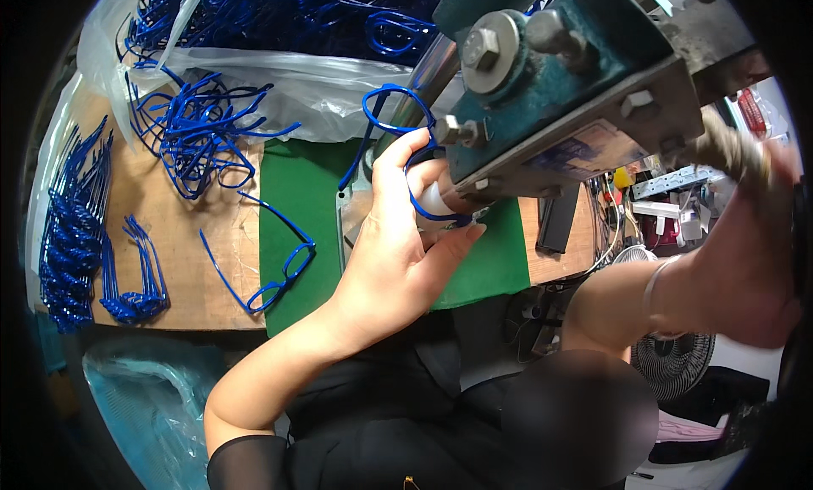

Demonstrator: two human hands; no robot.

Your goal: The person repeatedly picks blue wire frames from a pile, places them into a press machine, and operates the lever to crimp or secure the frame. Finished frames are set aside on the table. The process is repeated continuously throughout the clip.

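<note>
Under the head of a green hand press [584, 109], my left hand [394, 227] is closed on a blue eyeglass frame [412, 193]. One lens rim is around my fingers; the other rim and a temple stick out to the upper left. A white wrap [434, 209] covers one of my fingers. The place where the frame meets the press is hidden by the press head. At the far right my right hand [749, 261], blurred, is up against the wrapped lever [730, 151] of the press, fingers closed around its end.
Left of a green mat [296, 193], one loose blue eyeglass frame [288, 274] lies on the wooden table [182, 257]. A tangled pile of blue frames [199, 134] and neat stacked rows [74, 236] are beyond it. A plastic-lined heap [288, 20] fills the back. A fan [673, 363] stands lower right.
</note>
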